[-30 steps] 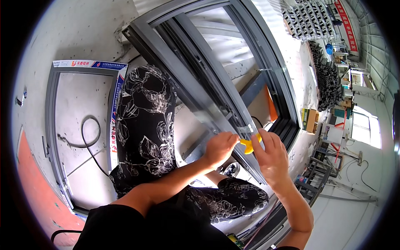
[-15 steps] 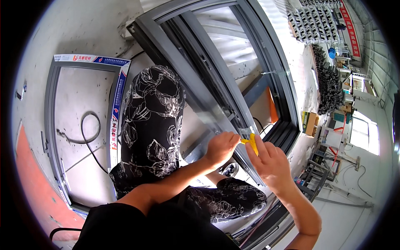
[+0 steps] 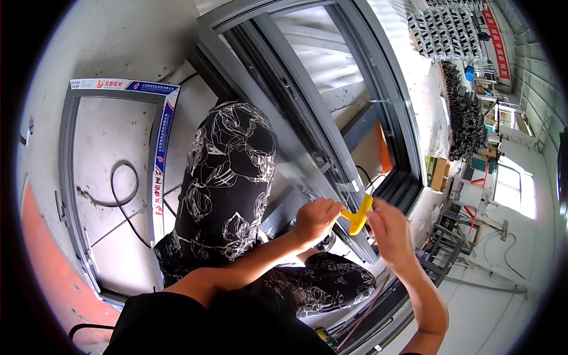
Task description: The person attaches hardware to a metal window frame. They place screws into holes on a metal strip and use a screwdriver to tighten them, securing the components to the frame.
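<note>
A yellow T-shaped handle (image 3: 356, 218), which looks like that of a T-handle key, is between my hands above the grey window frame (image 3: 338, 139). My left hand (image 3: 319, 220) is closed round the tool's stem, just left of the handle; the stem itself is hidden in the fist. My right hand (image 3: 391, 232) has its bent fingers at the handle's right side, thumb and fingertips against it. Its other fingers are partly hidden. Both hands are over the frame's near rail, beside my bent knee.
A smaller grey frame (image 3: 66, 160) with blue and white tape stands at the left, a black cable (image 3: 118, 198) running behind it. Cardboard boxes (image 3: 438, 174) and stacked dark profiles (image 3: 464, 121) are at the right. An orange piece (image 3: 385, 152) shows through the large frame.
The yellow handle has turned, and more of it now shows. My right hand has shifted right and down, its fingers curling from a straighter pose. My left hand stays closed in nearly the same place.
</note>
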Available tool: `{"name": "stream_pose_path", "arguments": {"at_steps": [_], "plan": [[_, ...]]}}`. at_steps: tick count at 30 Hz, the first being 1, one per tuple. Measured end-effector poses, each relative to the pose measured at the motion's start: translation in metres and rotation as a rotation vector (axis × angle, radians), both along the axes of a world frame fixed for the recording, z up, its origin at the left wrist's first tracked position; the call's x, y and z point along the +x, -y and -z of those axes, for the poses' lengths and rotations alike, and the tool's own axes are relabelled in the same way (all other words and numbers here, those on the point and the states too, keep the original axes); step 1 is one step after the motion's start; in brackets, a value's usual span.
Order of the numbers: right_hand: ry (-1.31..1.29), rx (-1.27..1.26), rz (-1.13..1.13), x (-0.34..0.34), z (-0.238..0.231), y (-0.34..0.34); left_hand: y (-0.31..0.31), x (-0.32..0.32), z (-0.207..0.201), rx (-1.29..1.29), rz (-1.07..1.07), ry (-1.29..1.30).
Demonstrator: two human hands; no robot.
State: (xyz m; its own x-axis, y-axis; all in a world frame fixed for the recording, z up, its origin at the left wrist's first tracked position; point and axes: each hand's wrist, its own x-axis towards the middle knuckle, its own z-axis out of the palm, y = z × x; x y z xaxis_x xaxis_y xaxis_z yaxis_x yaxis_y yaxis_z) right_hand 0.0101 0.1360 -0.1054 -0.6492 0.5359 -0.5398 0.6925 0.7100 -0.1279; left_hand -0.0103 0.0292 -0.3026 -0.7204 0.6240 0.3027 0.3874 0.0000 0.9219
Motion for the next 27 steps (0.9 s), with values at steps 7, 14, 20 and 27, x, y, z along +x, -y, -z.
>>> {"name": "stream_pose_path", "arguments": {"at_steps": [7, 14, 20, 27], "plan": [[-0.190, 0.425, -1.170, -0.009, 0.017, -0.010, -0.001, -0.003, -0.001, -0.025, -0.050, -0.024], [0.081, 0.097, -1.100, -0.019, 0.042, -0.024, -0.003, 0.002, 0.003, -0.018, 0.007, 0.015], [-0.053, -0.442, 0.794, 0.002, 0.059, 0.007, -0.004, 0.001, 0.002, -0.022, -0.011, 0.084], [-0.150, 0.316, -0.609, -0.002, 0.000, 0.004, -0.003, -0.008, 0.006, -0.059, -0.013, 0.028]]}}
